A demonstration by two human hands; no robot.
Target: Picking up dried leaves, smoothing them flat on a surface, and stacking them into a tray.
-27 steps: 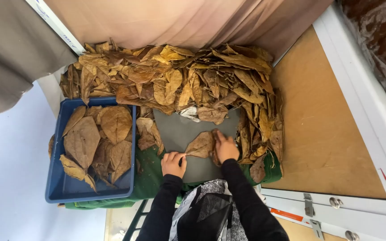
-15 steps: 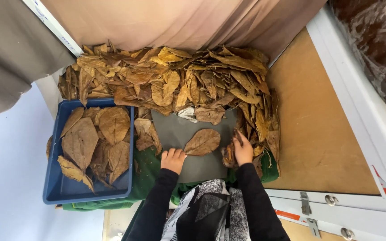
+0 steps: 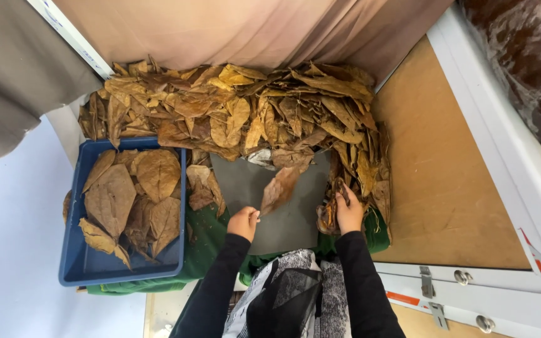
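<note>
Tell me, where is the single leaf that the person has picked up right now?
In the head view, the dry brown leaf is held by its stem in the left hand, raised over the grey mat, between the blue tray and the right hand.

1. The dry brown leaf (image 3: 280,189) in the left hand (image 3: 243,222) is broad, pointed and crinkled. It is pinched at its stem end and raised at a slant, tip up and to the right, above the grey mat (image 3: 295,219).
2. The leaves at the right hand (image 3: 348,213) are a small brown clump (image 3: 330,216), curled and overlapping, lying at the mat's right edge under the fingers (image 3: 344,193).
</note>
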